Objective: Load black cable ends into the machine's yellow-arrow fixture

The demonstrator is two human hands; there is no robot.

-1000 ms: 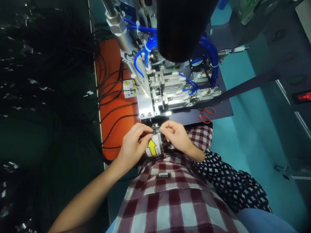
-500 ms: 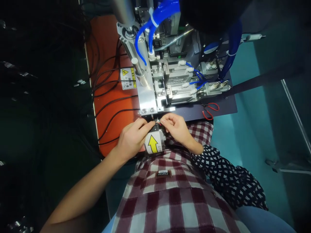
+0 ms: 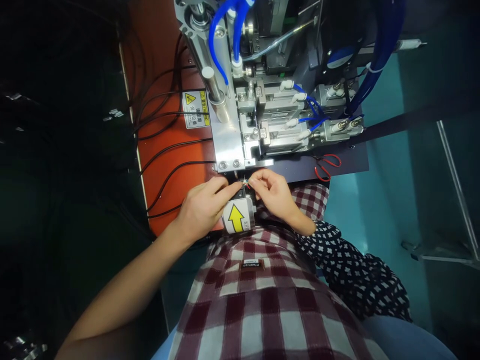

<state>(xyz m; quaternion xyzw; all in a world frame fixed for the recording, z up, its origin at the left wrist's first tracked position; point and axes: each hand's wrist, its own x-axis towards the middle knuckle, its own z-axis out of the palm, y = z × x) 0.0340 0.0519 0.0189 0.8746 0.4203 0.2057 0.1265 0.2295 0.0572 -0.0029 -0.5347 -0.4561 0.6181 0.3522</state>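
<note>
Between my two hands, at the front end of the machine (image 3: 228,145), is a small bundle of thin wires (image 3: 245,183) with a red strand and pale, shiny ends. My right hand (image 3: 273,192) pinches it from the right, thumb and forefinger closed together, the other fingers curled. From the left, the fingertips of my left hand (image 3: 202,202) press together at the other end of the wires; what lies right under them is hidden. Just below the fingertips sits a guide block carrying a white label with a yellow arrow (image 3: 236,218).
Small cylinders with blue air hoses (image 3: 311,107) stand beyond my hands. Red-handled snips (image 3: 328,166) lie on the dark plate to the right. Black cables (image 3: 168,145) cross the orange surface (image 3: 157,187) on the left, beside a warning label (image 3: 196,109). A checked apron (image 3: 258,300) covers my lap.
The view has shifted a little, so the machine appears slightly larger and higher. Both hands keep their hold at the wires, with only slight finger movement.
</note>
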